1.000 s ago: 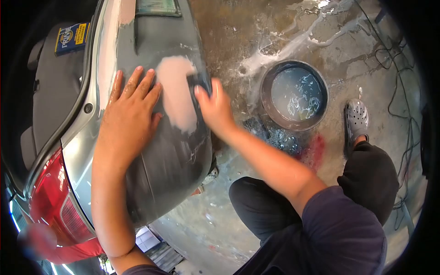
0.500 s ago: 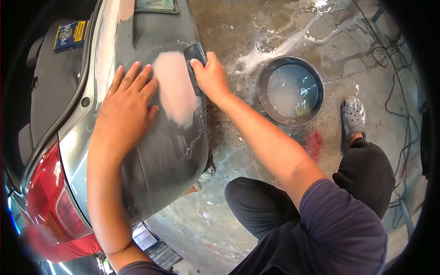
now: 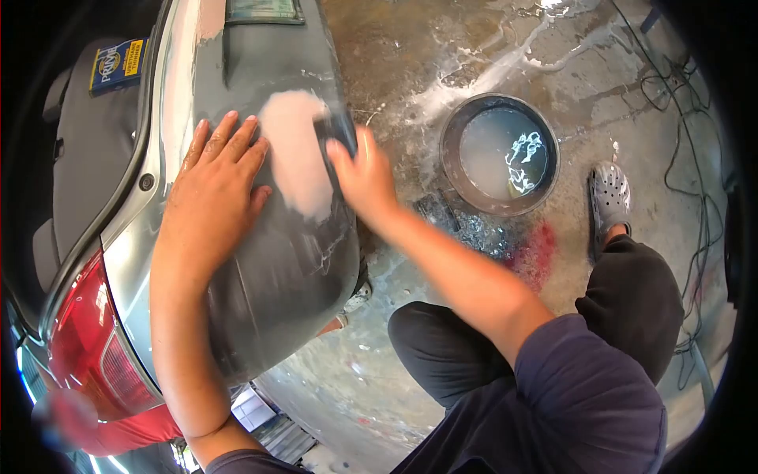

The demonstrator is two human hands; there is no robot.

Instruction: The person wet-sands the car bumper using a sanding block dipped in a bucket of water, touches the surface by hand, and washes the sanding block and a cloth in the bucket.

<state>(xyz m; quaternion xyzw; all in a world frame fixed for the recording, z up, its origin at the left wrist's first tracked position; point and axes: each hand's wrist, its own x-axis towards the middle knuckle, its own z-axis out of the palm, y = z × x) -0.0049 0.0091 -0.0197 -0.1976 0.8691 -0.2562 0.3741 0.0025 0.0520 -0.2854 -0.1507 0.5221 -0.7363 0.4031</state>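
Note:
My left hand (image 3: 212,186) lies flat with its fingers stretched on the grey car bumper (image 3: 257,300), its fingertips beside a pale pink filler patch (image 3: 292,150). My right hand (image 3: 365,178) grips a dark sanding block (image 3: 338,138), slightly blurred, and presses it to the bumper along the right edge of the patch. Which side of the block touches the surface is hidden. A round dark basin (image 3: 450,154) of cloudy water stands on the floor to the right of my right hand.
A blue and yellow thinner can (image 3: 118,67) sits inside the car's open rear. The red tail light (image 3: 87,332) is left of my left forearm. Cables (image 3: 699,205) trail along the floor at right. Another person's red garment (image 3: 142,426) shows at lower left.
My right hand has moved the sanding block downward along the patch's right edge. My left hand stays about where it was.

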